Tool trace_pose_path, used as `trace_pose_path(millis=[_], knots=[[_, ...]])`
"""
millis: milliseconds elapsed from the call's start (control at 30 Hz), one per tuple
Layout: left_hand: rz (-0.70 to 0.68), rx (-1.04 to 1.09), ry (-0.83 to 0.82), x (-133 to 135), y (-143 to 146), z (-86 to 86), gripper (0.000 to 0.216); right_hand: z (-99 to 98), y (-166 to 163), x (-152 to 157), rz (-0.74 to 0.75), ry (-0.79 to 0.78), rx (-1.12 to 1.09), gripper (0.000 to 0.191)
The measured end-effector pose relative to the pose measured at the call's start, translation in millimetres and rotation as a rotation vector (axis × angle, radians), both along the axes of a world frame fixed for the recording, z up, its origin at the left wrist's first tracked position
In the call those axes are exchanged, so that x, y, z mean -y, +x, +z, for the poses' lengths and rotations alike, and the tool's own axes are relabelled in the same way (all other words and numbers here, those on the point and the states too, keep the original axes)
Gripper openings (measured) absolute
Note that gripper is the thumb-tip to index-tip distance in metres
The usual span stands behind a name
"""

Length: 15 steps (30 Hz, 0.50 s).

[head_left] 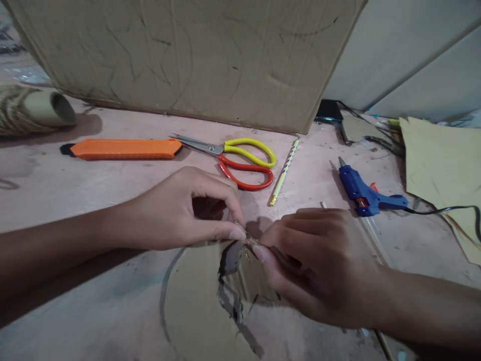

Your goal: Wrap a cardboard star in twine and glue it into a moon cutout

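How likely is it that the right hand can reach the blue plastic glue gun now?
Probably yes. The blue plastic glue gun lies just beyond the right hand, with nothing standing between them. However, that hand is pinching the torn brown cardboard piece and must release it.

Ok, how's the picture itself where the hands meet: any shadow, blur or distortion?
Head view: dim, soft light, no glare; the left hand and right hand shade the cardboard piece where they pinch it, so detail there is murky. Head view: scissors look sharp; wide-angle stretch toward the edges.
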<state>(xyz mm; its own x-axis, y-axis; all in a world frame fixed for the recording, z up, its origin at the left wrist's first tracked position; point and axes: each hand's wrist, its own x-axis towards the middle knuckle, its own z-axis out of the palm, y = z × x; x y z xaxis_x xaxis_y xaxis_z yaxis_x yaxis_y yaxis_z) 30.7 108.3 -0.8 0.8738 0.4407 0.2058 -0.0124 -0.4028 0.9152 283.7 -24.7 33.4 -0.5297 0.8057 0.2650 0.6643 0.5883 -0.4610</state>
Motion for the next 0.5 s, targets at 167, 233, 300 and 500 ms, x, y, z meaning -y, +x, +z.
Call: trace_pose_path(millis=[167,233,300,500], knots=[[-0.022,-0.018,0.005,-1,1,1.7,0.014,-8.6,0,2,-0.039,0.038,-0.077,0.030],[-0.041,-0.005,0.029,-2,2,3.6,0.012,-11.9,2,3,-0.038,0.053,-0.077,0.025],[-0.074,0.006,0.060,-3,2,4.5,0.011,-13.8,6,5,-0.046,0.062,-0.078,0.018],[-0.106,0.011,0.091,-3,2,2.4,0.010,-17.7,15,12,-0.017,0.126,-0.150,0.015]])
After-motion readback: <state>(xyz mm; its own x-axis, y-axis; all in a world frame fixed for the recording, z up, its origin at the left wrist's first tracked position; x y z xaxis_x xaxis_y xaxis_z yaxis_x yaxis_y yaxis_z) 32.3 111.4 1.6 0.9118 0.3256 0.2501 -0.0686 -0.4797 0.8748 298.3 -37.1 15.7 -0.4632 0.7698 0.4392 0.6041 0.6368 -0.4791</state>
